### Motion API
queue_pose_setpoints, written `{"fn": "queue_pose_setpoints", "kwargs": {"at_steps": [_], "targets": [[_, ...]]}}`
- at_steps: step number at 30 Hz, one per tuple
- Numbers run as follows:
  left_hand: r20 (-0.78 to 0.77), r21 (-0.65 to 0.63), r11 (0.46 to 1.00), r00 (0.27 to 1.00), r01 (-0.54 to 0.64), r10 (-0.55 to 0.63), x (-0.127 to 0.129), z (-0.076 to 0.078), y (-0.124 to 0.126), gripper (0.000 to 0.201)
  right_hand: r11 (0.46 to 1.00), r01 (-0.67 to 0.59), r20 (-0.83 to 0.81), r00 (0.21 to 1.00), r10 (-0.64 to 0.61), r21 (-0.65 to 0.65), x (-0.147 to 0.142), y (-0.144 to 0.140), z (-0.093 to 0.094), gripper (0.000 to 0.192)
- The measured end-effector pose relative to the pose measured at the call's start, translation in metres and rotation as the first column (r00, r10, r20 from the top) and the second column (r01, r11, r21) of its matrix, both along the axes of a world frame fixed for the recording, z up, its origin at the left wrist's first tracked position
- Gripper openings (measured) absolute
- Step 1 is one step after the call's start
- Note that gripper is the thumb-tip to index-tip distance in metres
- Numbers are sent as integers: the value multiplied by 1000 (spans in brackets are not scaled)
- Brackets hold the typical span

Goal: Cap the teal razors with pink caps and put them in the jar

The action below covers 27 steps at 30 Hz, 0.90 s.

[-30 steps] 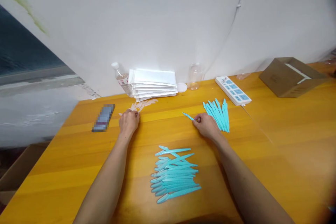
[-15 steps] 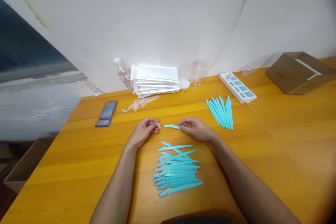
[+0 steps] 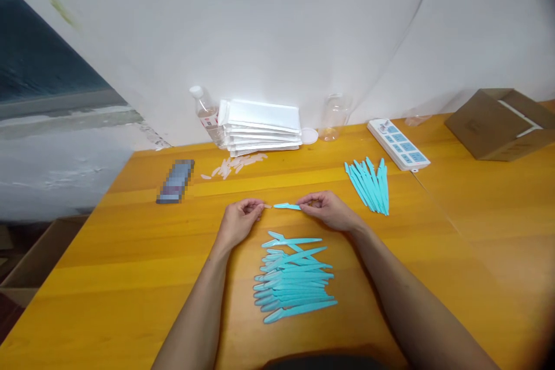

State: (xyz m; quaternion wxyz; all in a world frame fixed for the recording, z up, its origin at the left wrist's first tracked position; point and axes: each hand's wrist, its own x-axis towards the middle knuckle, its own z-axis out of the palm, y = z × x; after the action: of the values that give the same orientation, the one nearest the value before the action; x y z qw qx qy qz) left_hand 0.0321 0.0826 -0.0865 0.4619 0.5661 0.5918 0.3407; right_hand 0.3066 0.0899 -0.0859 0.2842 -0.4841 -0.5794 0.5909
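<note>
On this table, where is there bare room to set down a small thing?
The widest bare patches lie left of the left forearm, nearer the person than the phone, and between the right forearm and the cardboard box. A smaller one separates the pale pieces from the fanned turquoise sticks. It is crowded between the forearms, at the turquoise pile, and around the white stack.

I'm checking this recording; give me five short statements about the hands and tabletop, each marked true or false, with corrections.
1. The right hand holds a turquoise stick. True.
2. The left hand holds nothing. False: it pinches a small pale piece.
3. Similar sticks lie in a near group and a far group. True.
4. The power strip lies left of the white packets. False: it lies to their right.
5. The bottle has a white cap. True.
</note>
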Motion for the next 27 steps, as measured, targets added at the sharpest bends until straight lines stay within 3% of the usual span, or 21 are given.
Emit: {"fn": "queue_pose_setpoints", "kwargs": {"at_steps": [3,9,11,16,27], "targets": [[80,-55,998,996,32,-27,-3,1,0,49,1000,-1,-6,1000,1,-1,1,1,-1,39],[-230,110,993,973,38,-12,1,5,-3,34,999,4,-18,1000,-5,-32,1,1,0,37],[-159,39,998,987,42,-35,4,8,-4,38,999,3,-29,1000,-4,-47,2,1,0,38],[240,-219,975,971,46,8,7,14,-4,49,1000,-6,-33,999,6,-19,2,1,-1,40],[192,-161,987,981,-1,32,4,13,-2,51,1000,-2,-20,1000,2,-12,4,1,5,40]]}}
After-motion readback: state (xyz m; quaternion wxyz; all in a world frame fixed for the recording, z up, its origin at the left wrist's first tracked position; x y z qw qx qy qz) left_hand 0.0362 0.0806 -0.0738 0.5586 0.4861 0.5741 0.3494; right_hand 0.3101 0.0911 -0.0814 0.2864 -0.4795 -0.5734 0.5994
